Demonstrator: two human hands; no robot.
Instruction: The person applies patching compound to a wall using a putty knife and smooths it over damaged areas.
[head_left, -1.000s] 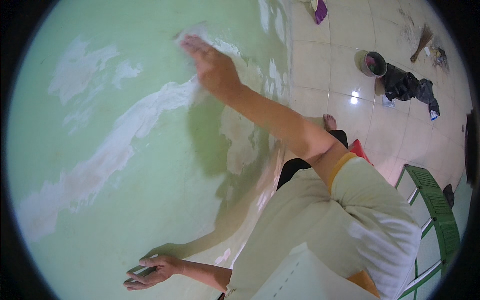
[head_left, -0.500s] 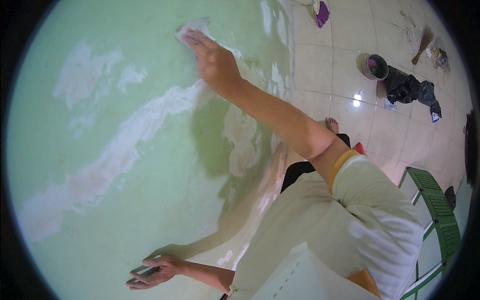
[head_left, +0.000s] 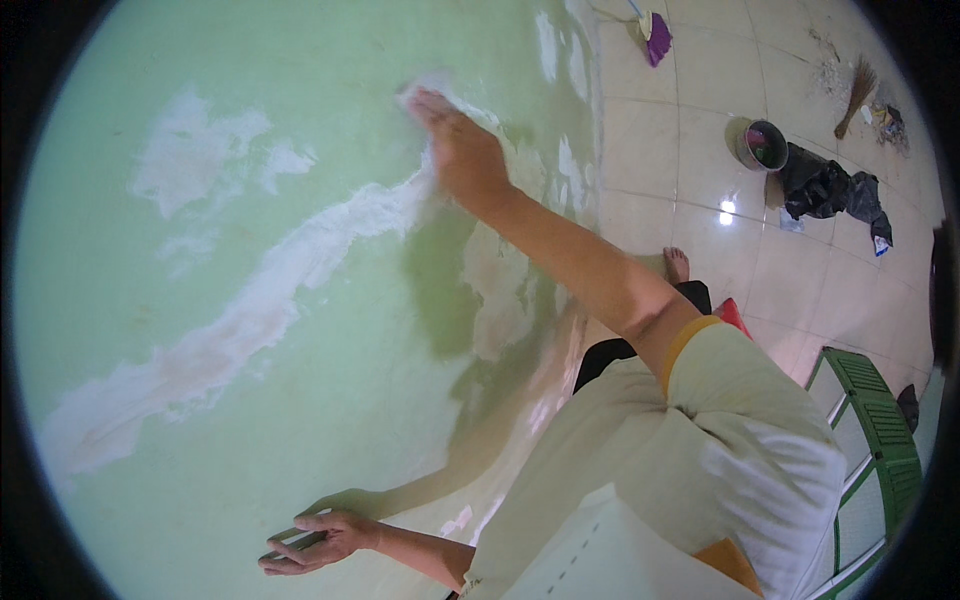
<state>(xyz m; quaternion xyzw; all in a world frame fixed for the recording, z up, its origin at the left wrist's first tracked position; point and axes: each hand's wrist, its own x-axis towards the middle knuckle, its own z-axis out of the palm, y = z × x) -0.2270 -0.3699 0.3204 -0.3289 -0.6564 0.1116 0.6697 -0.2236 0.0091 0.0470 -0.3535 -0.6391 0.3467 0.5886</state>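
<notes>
My right hand (head_left: 462, 150) presses a pale sheet of sandpaper (head_left: 428, 82) against the green wall (head_left: 330, 400). The sheet and fingertips are blurred, and the fingers cover most of the sheet. Under and beside this hand runs a long whitish filler patch (head_left: 290, 265), stretching down to the lower left. Lower on the left, my left hand (head_left: 325, 540) rests at the wall with thumb and fingers apart, dusty and holding nothing. Another pale patch (head_left: 495, 300) lies beneath my right forearm, partly in shadow.
On the tiled floor (head_left: 640, 150) at right stand a bucket (head_left: 763, 145) and black plastic bags (head_left: 815, 183). Farther off lie a twig broom (head_left: 858, 95) and a purple-and-cream item (head_left: 657, 40). A green-framed slatted piece (head_left: 880, 420) stands at the right. My bare foot (head_left: 677, 264) shows on the floor.
My right hand has slid a short way right and down in the picture, dragging the sandpaper along the wall. The view has shifted slightly. My left hand stays in place.
</notes>
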